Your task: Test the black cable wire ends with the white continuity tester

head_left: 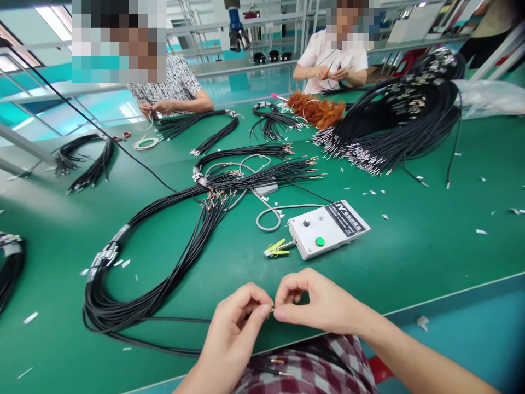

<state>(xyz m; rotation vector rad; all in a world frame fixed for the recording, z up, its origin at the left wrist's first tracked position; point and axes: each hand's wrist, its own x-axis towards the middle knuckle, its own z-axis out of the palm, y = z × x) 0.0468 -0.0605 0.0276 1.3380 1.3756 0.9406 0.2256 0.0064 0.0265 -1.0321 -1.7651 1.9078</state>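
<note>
My left hand [235, 325] is closed in a pinch at the near edge of the green table. Between its thumb and finger is the end of a black cable, mostly hidden by the hand. My right hand [311, 301] meets it there, thumb and forefinger pinched on the thin copper-coloured wire end [272, 310]. From a looped bundle of black cables [118, 306], a few strands [176, 319] run toward my left hand. More cable ends with bare copper tips [278, 361] lie over my lap. Beyond my hands sits a white box with a green button [328, 230] and a yellow clip [277, 249].
Other cable bundles [246, 169] and a large coiled heap [394, 120] cover the farther table. Orange fibres [318, 109], a tape roll [146, 143] and white scraps [30, 317] lie about. Two people [172, 87] work opposite. The table's edge [451, 293] runs close to me.
</note>
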